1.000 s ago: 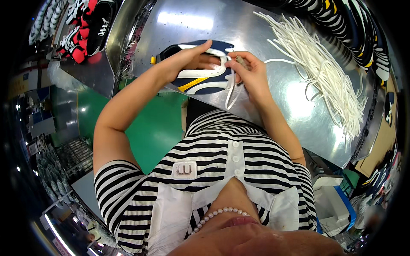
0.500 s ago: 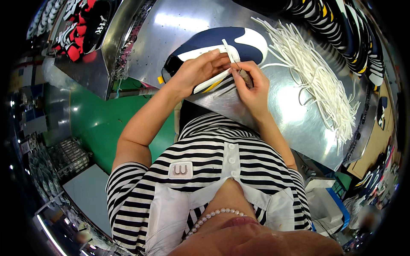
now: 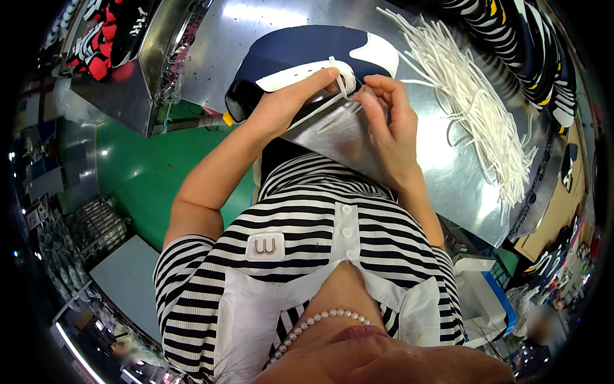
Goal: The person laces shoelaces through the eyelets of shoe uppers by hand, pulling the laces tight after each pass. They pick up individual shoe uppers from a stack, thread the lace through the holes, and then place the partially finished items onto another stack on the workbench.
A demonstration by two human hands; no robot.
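Observation:
A navy and white shoe upper lies on its side on the metal table, its white eyelet strip facing me. A white shoelace passes through the strip near the toe, with a short end sticking up. My left hand is closed on the upper, fingers tucked behind the strip and partly hidden. Close to the lace, my right hand has thumb and fingertips pinched together. Something small and thin shows at those fingertips, too small to name. A length of lace runs below the strip toward my left wrist.
A heap of loose white laces lies on the metal table to the right. Several striped dark uppers are stacked at the far right. Red and black shoe parts sit on another metal surface at the left.
The upper has tipped, and its lower white and yellow side no longer shows. My right hand has shifted slightly right, its fingers more extended; the brownish thing in it is no longer visible.

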